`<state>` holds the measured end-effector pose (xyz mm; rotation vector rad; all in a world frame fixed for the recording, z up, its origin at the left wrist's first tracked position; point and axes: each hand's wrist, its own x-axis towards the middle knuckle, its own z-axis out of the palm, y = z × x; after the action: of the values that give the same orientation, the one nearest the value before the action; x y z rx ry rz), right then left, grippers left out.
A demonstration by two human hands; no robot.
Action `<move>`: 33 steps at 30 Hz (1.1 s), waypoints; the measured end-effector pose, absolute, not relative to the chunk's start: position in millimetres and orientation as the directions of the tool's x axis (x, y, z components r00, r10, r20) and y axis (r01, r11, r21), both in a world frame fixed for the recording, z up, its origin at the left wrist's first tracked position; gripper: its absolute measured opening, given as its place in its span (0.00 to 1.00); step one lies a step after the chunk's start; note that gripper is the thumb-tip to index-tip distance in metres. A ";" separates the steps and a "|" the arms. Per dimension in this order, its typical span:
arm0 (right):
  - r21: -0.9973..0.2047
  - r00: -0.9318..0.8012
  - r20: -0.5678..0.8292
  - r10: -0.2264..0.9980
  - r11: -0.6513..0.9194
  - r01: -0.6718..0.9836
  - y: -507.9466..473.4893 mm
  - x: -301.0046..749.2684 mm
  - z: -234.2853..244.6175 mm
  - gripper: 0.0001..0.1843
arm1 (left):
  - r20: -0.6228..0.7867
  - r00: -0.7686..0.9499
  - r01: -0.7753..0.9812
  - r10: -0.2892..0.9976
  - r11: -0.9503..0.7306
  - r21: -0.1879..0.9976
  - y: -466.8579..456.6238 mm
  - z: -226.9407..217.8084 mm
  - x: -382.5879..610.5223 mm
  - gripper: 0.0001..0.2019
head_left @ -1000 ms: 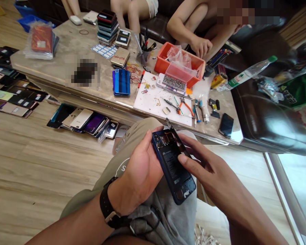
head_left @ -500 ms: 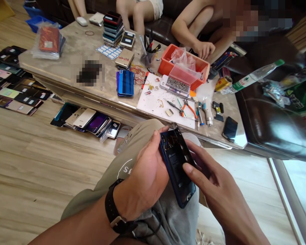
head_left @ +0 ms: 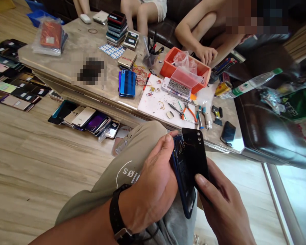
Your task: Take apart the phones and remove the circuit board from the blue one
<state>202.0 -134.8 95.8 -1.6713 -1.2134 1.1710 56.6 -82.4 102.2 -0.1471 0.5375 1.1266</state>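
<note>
My left hand (head_left: 159,177) is closed around the edge of a dark blue smartphone (head_left: 183,170), tilted over my lap, with its inner parts showing. A black phone back cover (head_left: 195,148) with round camera holes near its top stands at an angle over the phone's right side. My right hand (head_left: 219,194) grips this cover, thumb on its near face and fingers behind it. Part of the phone's inside is hidden by the cover. Whether the two pieces touch along the right edge I cannot tell.
A low table (head_left: 76,37) ahead bears a blue phone (head_left: 128,83), a phone stack (head_left: 116,27), an orange bin (head_left: 205,76), a screw box (head_left: 177,86) and orange-handled pliers (head_left: 190,114) on a white mat (head_left: 153,105). Another person's hand (head_left: 206,54) rests behind the bin. More phones (head_left: 83,117) lie below.
The black back cover has swung up and right, away from the phone, in my right hand. My left hand and the phone have shifted slightly right and down.
</note>
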 end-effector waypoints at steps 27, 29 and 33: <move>-0.865 0.129 -0.104 0.986 -0.154 0.478 -143.5 189.3 86.4 0.31 | -0.492 0.257 -0.878 0.832 0.414 0.241 -83.7 99.1 58.2 0.13; -0.867 0.129 -0.105 0.986 -0.154 0.474 -143.9 188.4 86.0 0.31 | -0.477 0.256 -0.874 0.840 0.413 0.257 -84.4 98.7 58.7 0.13; -0.881 0.147 -0.113 0.983 -0.168 0.443 -145.5 187.9 86.2 0.32 | -0.483 0.260 -0.875 0.836 0.415 0.249 -84.3 98.2 58.7 0.13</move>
<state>187.9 -145.5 86.2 -1.7167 -1.3787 0.9655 58.7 -84.3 98.2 -0.0738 0.6042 1.1603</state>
